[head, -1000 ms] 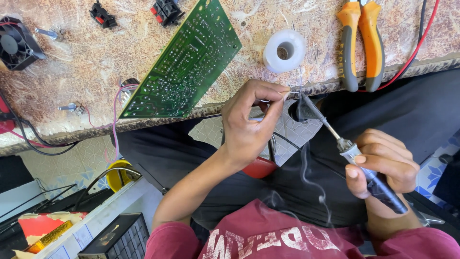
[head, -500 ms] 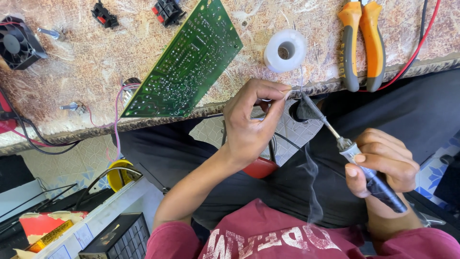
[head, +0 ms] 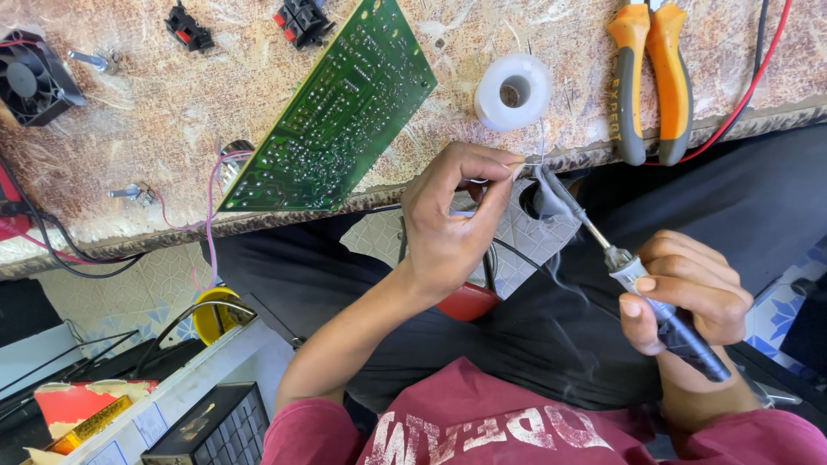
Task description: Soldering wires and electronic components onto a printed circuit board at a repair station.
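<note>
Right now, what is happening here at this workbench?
A person seated at a worn workbench is soldering. The right hand holds a soldering iron, its tip raised to the bench edge, with thin smoke near it. The left hand pinches a thin solder wire at that tip, just below a white solder spool. A green circuit board and orange-handled pliers lie untouched on the bench.

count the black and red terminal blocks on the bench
2. One terminal block lies near the top edge, right of the small black fan. The other sits just beyond the upper left edge of the green circuit board. More may lie out of view.
</note>
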